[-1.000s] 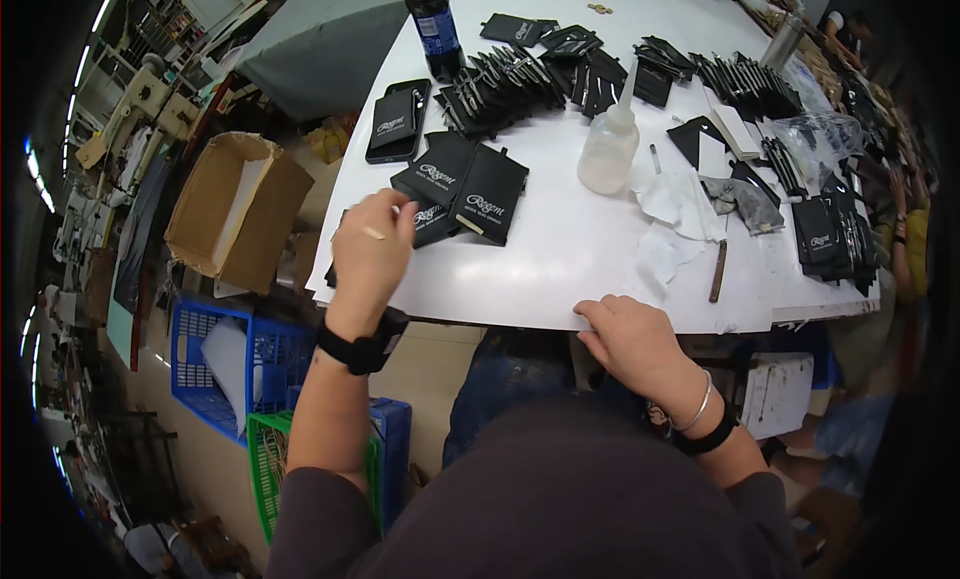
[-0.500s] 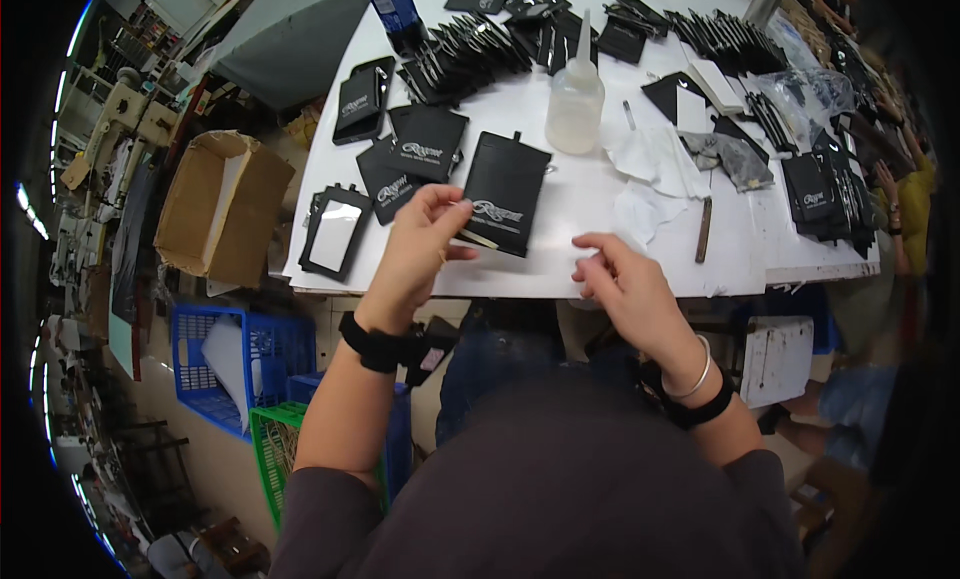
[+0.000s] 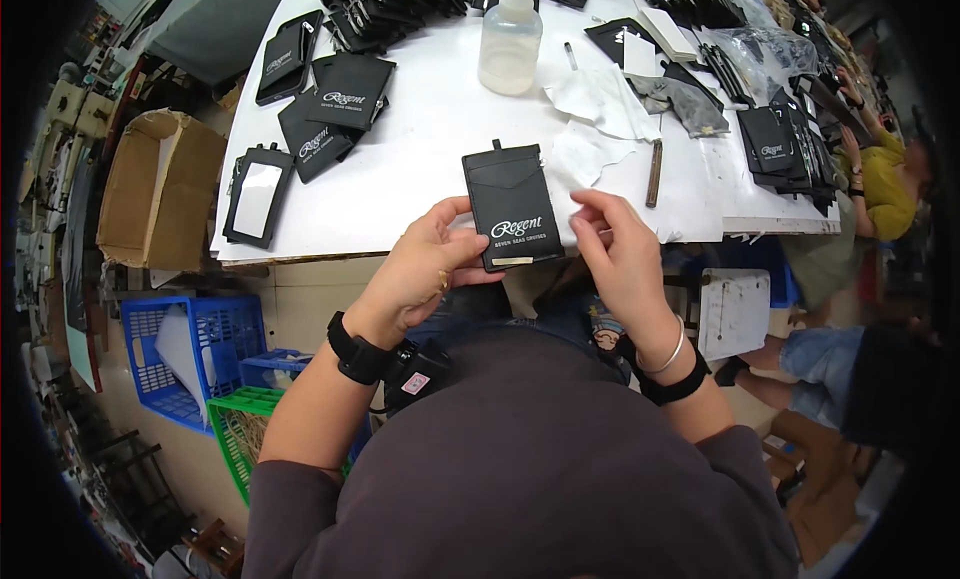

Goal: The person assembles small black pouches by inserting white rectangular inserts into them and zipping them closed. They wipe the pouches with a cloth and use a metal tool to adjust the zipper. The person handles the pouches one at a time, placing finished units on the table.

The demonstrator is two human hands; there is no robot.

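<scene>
My left hand [image 3: 420, 264] grips a black card holder [image 3: 512, 197] by its lower left edge, thumb in front and fingers behind. The holder is upright, with silver lettering, a slanted pocket edge, a short tab on top and a small pale strip along its bottom. Just off its right edge is my right hand [image 3: 625, 254], fingers half curled and thumb apart from them, with nothing seen in it. To the left on the white table [image 3: 400, 194] lie more black holders [image 3: 350, 91] and one with a white panel [image 3: 262, 201].
A squeeze bottle [image 3: 510, 47] stands beyond the holder. White cloths [image 3: 605, 104], a thin brown-handled tool [image 3: 654, 174] and more holders [image 3: 775, 144] lie to the right. A cardboard box [image 3: 160, 194] and a blue crate [image 3: 185, 354] are at left. Someone in yellow [image 3: 888, 194] sits at right.
My left hand has brought the card holder nearer to me and turned it more squarely toward me. My right hand has come close to its right edge. The view has shifted.
</scene>
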